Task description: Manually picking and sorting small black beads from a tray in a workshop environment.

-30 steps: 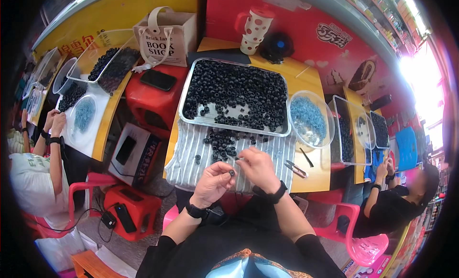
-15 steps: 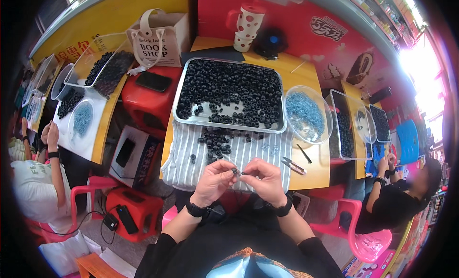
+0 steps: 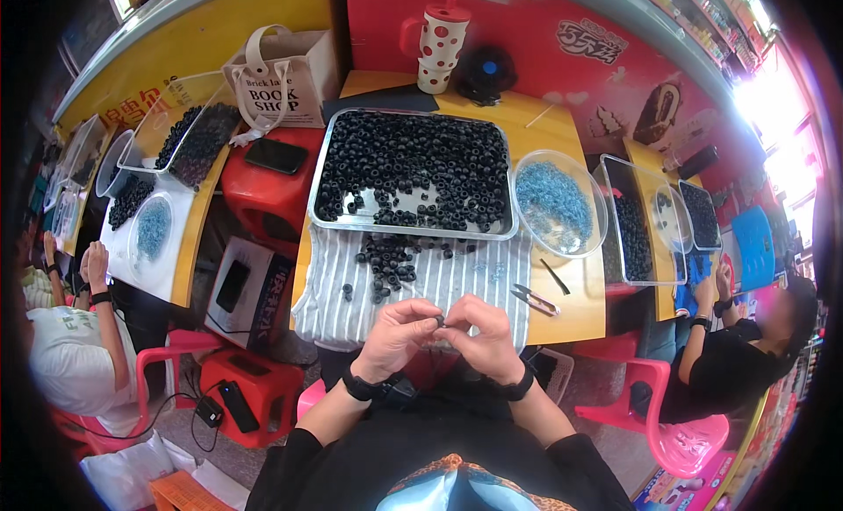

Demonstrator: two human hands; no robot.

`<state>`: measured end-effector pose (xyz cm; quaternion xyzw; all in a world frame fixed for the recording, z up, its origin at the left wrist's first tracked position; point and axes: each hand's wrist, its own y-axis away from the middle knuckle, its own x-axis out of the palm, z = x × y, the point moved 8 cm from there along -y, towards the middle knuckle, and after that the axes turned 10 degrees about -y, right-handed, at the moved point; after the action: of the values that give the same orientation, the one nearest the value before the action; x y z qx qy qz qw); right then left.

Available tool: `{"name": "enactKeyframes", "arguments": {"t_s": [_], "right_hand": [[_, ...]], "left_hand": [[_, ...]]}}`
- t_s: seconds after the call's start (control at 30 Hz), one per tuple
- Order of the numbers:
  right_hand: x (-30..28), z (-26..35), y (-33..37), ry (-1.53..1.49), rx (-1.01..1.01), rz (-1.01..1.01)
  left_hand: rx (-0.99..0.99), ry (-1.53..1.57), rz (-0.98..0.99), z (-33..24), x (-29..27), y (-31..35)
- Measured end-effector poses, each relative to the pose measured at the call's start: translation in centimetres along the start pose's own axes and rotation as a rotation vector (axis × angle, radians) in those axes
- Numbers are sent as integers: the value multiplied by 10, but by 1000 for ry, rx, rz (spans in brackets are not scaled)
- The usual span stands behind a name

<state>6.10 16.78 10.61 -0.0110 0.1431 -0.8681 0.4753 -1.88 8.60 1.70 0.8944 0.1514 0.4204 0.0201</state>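
Observation:
My left hand (image 3: 392,337) pinches a small black ring-like part (image 3: 440,321) between thumb and fingertips, over the near edge of a grey striped cloth (image 3: 329,318). Against the same part, the fingertips of my right hand (image 3: 488,340) are pressed together; whatever they pinch is too small to make out. Beyond the hands, loose black parts (image 3: 384,263) are scattered on the cloth. A clear tray (image 3: 413,232) full of more of them stands behind. To its right, a round clear tub (image 3: 602,226) contains small light-blue pieces (image 3: 553,195).
Thread snips (image 3: 537,302) and a slim black tool (image 3: 555,277) lie on the table right of the cloth. A spotted tumbler (image 3: 442,46) and a dark round device (image 3: 486,75) stand at the back. A canvas bag (image 3: 294,81) is back left. People work at tables on both sides.
My two hands have come closer together, so the fingertips now meet at the black part. The whole view has shifted slightly.

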Motion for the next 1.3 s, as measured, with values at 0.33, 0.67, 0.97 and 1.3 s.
{"name": "enactKeyframes", "arguments": {"t_s": [0.33,0.67,0.97,1.3], "right_hand": [[1,-2,1,32,10,65],[7,10,2,-108,40,342],[3,9,19,-22,-139,264],[-7,13,19,-140,-106,205]], "left_hand": [[72,-40,60,-3,6,1],[-119,-271,97,-6,11,2],[-170,-235,160,2,22,1],[-171,-249,155,5,30,3]]}}
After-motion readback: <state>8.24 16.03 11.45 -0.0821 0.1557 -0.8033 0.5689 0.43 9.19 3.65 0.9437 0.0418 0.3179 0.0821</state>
